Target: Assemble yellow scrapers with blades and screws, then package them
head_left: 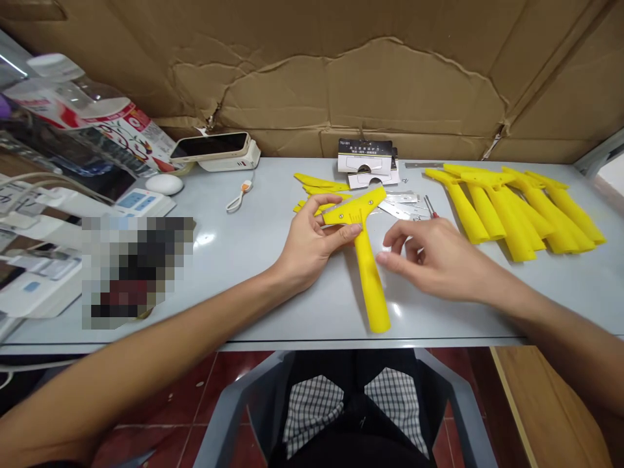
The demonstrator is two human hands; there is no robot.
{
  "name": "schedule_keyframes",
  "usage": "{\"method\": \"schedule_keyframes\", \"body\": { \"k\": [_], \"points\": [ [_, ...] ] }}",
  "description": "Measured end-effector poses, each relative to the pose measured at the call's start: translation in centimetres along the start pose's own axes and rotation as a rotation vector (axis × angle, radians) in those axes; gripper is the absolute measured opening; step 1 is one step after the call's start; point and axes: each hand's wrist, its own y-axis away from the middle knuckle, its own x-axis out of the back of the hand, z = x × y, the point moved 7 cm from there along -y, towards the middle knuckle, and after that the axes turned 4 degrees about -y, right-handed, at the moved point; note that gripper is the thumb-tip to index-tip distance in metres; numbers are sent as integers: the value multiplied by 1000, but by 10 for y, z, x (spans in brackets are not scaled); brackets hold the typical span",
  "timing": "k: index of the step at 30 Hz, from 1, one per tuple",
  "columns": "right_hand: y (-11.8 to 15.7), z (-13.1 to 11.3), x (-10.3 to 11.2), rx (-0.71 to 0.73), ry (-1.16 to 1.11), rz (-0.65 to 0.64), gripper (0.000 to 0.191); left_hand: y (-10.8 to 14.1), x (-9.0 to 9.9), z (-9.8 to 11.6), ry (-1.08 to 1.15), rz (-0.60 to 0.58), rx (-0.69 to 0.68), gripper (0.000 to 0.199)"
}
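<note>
Scraper (369, 260): 1, yellow, in left hand (309, 244).
Left hand: clamped on scraper's head; loosened grip could drop it.
Right hand (431, 260): curled, right of scraper; contents, cannot tell.
Blades (396, 210): loose, just right of scraper's head; careless reach could cut.
Screwdriver (431, 208): right of scraper; wrist bump could roll it.

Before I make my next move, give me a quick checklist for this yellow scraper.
1. Left hand holding the yellow scraper by its head: ok.
2. Two screws showing in the head: ok.
3. Screws fully tight: cannot tell.
4. Right hand empty: cannot tell; a small white patch shows between thumb and finger.
5. Red-handled tool close by: ok, just behind the right hand.
6. Loose metal blades put away: not ok, lying behind the scraper.
</note>
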Motion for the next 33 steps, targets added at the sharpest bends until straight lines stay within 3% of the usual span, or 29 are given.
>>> {"method": "schedule_keyframes", "body": {
  "k": [4, 9, 11, 14, 18, 21, 25, 33],
  "points": [
    [2, 1, -34, -107, -235, -181, 39, 0, 3, 6, -23, 51, -23, 73],
    [-2, 10, -45, -127, -482, -209, 31, 0, 3, 8, -18, 75, -28, 72],
    [-4, 9, -44, -99, -587, -220, 25, 0, -3, 6, 52, 13, -7, 59],
    [-6, 8, -44, -69, -759, -285, 21, 2, -17, -2, 177, -175, 111, 44],
    [-9, 11, -46, -22, -888, -391, 24, 8, -26, -13, 212, -327, 235, 58],
    [-10, 15, -50, -19, -912, -424, 30, 7, -21, -15, 225, -266, 230, 61],
    [-10, 16, -54, -54, -932, -374, 34, 6, -16, -13, 208, -173, 180, 50],
    [-6, 23, -61, -211, -952, -380, 45, 8, -16, -12, 76, -160, 110, 38]
  ]
}}
